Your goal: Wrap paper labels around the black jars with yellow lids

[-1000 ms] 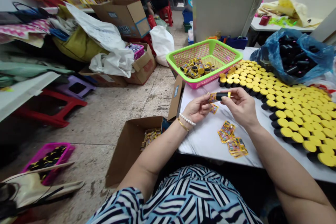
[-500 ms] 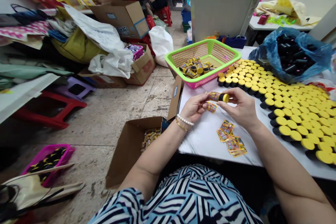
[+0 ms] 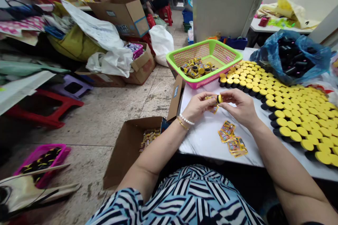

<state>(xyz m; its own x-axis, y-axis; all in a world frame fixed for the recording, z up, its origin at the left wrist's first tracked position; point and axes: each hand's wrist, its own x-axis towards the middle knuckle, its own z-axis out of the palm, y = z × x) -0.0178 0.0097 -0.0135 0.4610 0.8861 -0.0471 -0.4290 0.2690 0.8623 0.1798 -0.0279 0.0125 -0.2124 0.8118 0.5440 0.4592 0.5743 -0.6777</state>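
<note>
My left hand [image 3: 198, 106] and my right hand [image 3: 241, 107] meet above the white table [image 3: 206, 137], both pinched around one small black tube with a yellow cap [image 3: 218, 98] that has a printed label partly wrapped round it. A loose label [image 3: 213, 109] hangs just under my left fingers. Several more printed labels [image 3: 233, 139] lie in a small pile on the table below my right hand. Rows of black tubes with yellow caps [image 3: 287, 105] stand upright to the right of my hands.
A green and pink basket [image 3: 204, 61] behind my hands holds several labelled tubes. A blue plastic bag [image 3: 293, 58] of black tubes sits at the back right. An open cardboard box [image 3: 137, 144] stands on the floor at the table's left edge. People sit far back.
The tube has turned between my fingers, its yellow cap now facing me more, and my two hands have closed in tighter around it. The label is wound further on.
</note>
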